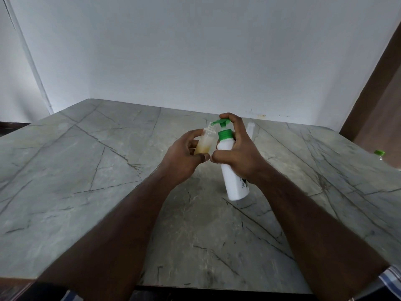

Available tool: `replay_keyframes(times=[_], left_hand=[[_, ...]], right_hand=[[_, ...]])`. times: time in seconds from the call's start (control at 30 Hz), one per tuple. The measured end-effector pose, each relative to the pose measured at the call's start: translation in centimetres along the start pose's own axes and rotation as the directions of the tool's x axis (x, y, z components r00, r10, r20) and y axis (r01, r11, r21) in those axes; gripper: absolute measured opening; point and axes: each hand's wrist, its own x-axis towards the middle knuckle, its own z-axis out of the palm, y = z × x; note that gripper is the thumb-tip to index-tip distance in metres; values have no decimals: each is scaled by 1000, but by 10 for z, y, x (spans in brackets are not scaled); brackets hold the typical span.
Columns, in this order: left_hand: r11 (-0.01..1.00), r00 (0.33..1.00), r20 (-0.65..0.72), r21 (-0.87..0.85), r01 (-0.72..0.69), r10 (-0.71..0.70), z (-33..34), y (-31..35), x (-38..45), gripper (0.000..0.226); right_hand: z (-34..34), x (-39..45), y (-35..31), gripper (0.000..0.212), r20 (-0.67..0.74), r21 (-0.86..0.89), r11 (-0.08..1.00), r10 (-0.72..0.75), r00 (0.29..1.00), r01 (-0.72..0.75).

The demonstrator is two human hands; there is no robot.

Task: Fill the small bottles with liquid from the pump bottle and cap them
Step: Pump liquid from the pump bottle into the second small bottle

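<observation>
My left hand [183, 158] holds a small clear bottle [206, 141], uncapped and partly filled with yellowish liquid, above the table. My right hand [240, 153] grips a white pump bottle [233, 181] with a green collar and green pump head [221, 122]; a finger lies on top of the pump head. The pump bottle is tilted and lifted off the table. The green nozzle points into the small bottle's open mouth. Another small clear bottle [250, 129] stands behind my right hand, mostly hidden.
A grey marble-patterned table [86, 181] reaches back to a pale wall [195, 51]. At the right edge a green-capped clear bottle [379, 153] shows partly. A brown wooden frame [377, 101] rises at the far right.
</observation>
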Motion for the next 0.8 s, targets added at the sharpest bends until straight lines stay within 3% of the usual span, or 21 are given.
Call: replay_keyframes(times=[0.4,0.8], left_hand=[[1000,1000,10,21,-13,13,0,-1,0,65],[1000,1000,-8,14,-4,4,-1,-1,0,63]], right_hand=[[-2,0,1,88,-32,9,1000,-4,999,5],[0,1,0,96,6,11,1000,-2,1000,2]])
